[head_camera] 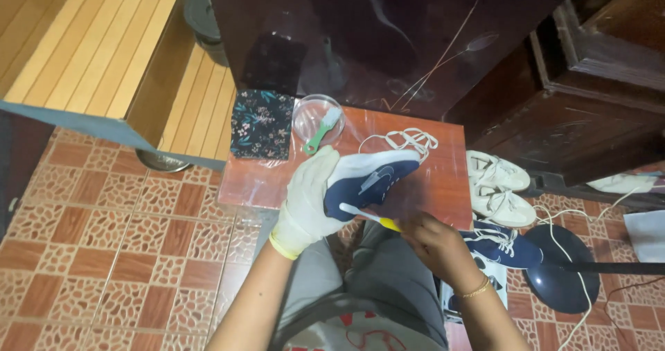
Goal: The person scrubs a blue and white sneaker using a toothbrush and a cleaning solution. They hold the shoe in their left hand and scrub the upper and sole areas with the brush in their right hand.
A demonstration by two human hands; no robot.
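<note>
My left hand [308, 198], in a pale rubber glove, grips a navy shoe with a white sole [370, 176] and holds it sideways above the red tabletop [443, 178]. My bare right hand [435, 243] holds a toothbrush with a yellow handle [367, 216]; its white head touches the shoe's blue side. A gold bracelet sits on the right wrist. White laces [405, 140] lie loose on the table behind the shoe.
A clear bowl [313, 112] holding a green-handled brush [320, 137] and a floral cloth [262, 124] sit at the table's back. A white pair of shoes [495, 188], a second navy shoe [502, 246] and a dark fan base [561, 268] lie on the tiled floor at right. Dark wooden furniture [589, 81] stands behind.
</note>
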